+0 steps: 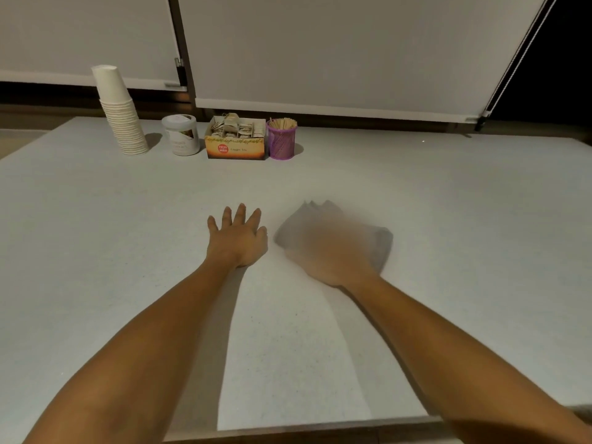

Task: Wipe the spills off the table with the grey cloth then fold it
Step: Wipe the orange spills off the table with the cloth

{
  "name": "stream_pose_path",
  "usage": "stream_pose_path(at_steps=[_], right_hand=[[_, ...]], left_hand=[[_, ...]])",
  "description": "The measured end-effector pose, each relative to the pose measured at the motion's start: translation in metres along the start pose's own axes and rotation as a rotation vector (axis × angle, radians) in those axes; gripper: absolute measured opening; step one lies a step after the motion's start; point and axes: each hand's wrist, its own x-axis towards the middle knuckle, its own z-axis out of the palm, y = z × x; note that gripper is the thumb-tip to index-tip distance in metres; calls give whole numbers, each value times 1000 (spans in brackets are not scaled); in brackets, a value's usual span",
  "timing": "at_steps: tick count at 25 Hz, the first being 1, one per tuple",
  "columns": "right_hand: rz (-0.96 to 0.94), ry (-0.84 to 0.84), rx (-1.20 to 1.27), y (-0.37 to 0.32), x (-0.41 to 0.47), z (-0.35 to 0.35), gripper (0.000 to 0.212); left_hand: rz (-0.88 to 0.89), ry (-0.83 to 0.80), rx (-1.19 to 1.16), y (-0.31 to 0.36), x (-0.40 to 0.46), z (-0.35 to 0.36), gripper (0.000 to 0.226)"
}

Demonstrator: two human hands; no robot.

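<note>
The grey cloth [381, 245] lies bunched on the white table [448, 219], a little right of centre. My right hand [326, 251] presses on top of it and is smeared by motion blur, so its fingers cannot be made out. The cloth shows around the hand, at its far edge and on its right side. My left hand [235, 237] rests flat on the table just left of the cloth, palm down, fingers spread, holding nothing. No spill stands out on the table surface.
Along the table's far edge stand a stack of white paper cups [120, 113], a white jar [180, 134], an open box of tea bags [236, 139] and a purple mesh holder of wooden stirrers [282, 139]. The table's near edge [320, 426] runs below my forearms.
</note>
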Motion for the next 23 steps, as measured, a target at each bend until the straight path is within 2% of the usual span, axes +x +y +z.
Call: stream_pose_path(at_steps=[5, 9, 17, 21, 23], right_hand=[[-72, -26, 41, -33, -71, 5, 104], [-232, -18, 7, -27, -118, 4, 93], [-346, -74, 20, -11, -123, -17, 82], [-366, -34, 42, -6, -121, -16, 79], [-395, -22, 31, 0, -117, -19, 77]], left_hand=[[41, -35, -25, -1, -10, -7, 63], [66, -91, -11, -3, -15, -13, 63], [66, -161, 17, 2, -29, -27, 61], [87, -90, 93, 10, -45, -41, 40], [77, -23, 52, 19, -54, -47, 37]])
